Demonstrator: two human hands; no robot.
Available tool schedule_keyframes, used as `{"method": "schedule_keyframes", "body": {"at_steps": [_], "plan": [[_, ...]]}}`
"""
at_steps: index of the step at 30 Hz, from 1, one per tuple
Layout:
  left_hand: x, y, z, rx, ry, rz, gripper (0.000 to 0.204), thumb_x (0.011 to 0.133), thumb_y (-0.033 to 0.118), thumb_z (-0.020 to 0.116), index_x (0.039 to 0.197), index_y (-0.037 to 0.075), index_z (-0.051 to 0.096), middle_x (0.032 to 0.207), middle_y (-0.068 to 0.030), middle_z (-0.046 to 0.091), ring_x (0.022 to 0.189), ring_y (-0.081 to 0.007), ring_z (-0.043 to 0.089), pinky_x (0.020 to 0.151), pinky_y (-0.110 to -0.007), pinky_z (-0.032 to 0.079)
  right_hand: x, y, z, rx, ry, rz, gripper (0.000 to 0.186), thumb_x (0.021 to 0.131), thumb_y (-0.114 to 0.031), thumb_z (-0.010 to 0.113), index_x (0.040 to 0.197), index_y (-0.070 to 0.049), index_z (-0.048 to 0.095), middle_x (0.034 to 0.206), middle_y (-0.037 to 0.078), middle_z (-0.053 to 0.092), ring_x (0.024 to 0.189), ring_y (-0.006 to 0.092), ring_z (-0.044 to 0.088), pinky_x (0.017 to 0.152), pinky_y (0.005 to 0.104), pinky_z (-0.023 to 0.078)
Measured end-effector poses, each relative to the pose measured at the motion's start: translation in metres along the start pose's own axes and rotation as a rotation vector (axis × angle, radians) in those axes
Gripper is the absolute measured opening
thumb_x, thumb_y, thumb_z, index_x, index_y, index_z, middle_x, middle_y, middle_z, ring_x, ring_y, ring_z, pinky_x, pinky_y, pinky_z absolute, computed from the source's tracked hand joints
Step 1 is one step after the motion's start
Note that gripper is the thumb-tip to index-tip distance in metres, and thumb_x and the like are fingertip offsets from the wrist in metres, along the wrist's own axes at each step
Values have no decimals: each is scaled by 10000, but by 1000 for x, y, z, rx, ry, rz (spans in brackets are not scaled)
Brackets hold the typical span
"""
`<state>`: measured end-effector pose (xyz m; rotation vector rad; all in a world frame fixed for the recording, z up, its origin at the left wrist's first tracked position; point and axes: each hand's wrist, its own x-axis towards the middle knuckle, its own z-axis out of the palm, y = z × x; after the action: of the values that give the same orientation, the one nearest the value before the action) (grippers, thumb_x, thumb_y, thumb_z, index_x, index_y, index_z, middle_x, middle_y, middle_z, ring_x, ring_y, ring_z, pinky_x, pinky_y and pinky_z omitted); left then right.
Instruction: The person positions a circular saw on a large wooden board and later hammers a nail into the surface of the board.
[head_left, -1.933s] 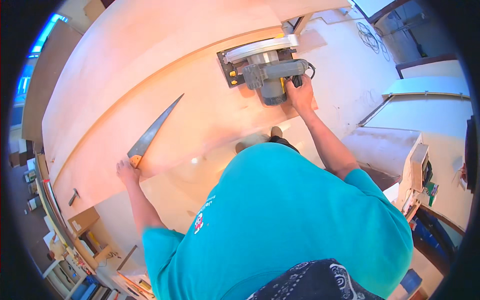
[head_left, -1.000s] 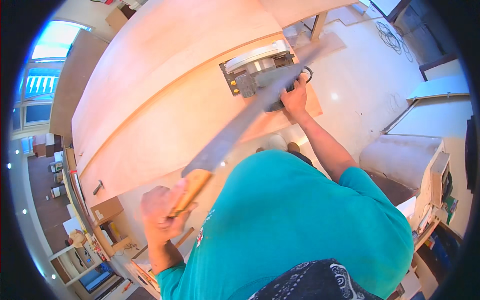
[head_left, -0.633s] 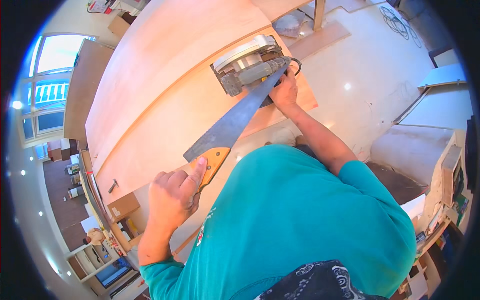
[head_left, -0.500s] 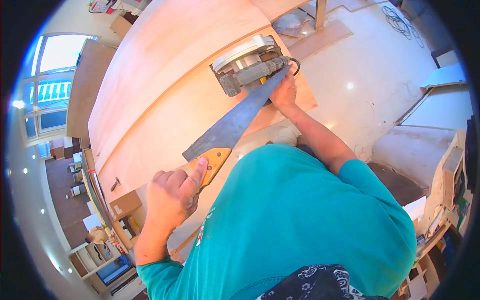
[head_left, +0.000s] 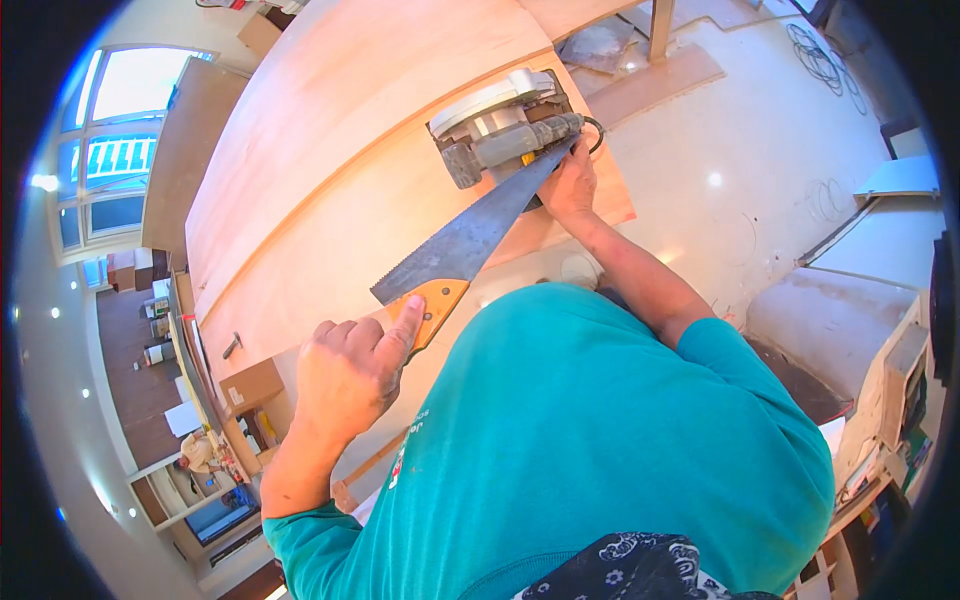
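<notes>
A hand saw (head_left: 462,235) with a long dark blade and an orange handle slants across the middle of the view, toothed edge toward the upper left. My left hand (head_left: 352,370) is closed around its handle, thumb lying along the orange face. At the blade's narrow far end, my right hand (head_left: 568,186) is closed on the tip, its fingers partly hidden by the blade. Just beyond it, a grey and silver circular saw (head_left: 510,138) rests on a pale wooden sheet (head_left: 375,190). The blade overlaps part of the power tool's near side.
A hammer-like tool (head_left: 232,346) lies near the sheet's left edge, above a cardboard box (head_left: 252,386). A wooden panel (head_left: 195,155) leans by the window. Coiled cable (head_left: 822,62) lies on the floor at the far right. Shelving (head_left: 895,385) with assorted items stands at right.
The hand saw's handle end has shifted slightly up and right with my left hand. Both hands keep their hold. The background has shifted a little, as the view moved.
</notes>
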<state>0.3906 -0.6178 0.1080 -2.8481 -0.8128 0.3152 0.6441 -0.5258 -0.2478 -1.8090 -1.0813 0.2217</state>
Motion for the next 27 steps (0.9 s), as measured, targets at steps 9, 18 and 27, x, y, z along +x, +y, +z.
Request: {"method": "schedule_keyframes", "body": {"at_steps": [9,18,27], "plan": [[6,17,-1,53,47,-49,583,786,95,703,1364,132,646,636,-20,485,553,-201,544,535,-380,432,0,-3,-3,82,-50,123,531,788,-232,785,1239,12,643,1435,231,443,1223,446,534,1024,533,471],[30,18,40,56,49,-11,566,821,101,668,1382,161,625,670,-34,525,575,-224,556,577,-393,455,-4,0,-4,213,-58,103,913,828,-267,763,1466,165,273,1320,387,505,1213,508,534,1009,557,472],[8,15,7,114,27,31,571,792,79,684,1358,139,647,644,-18,485,573,-210,523,564,-379,434,1,3,-13,56,-107,26,622,803,-221,761,1340,38,583,1448,271,455,1223,464,546,1032,522,474]]}}
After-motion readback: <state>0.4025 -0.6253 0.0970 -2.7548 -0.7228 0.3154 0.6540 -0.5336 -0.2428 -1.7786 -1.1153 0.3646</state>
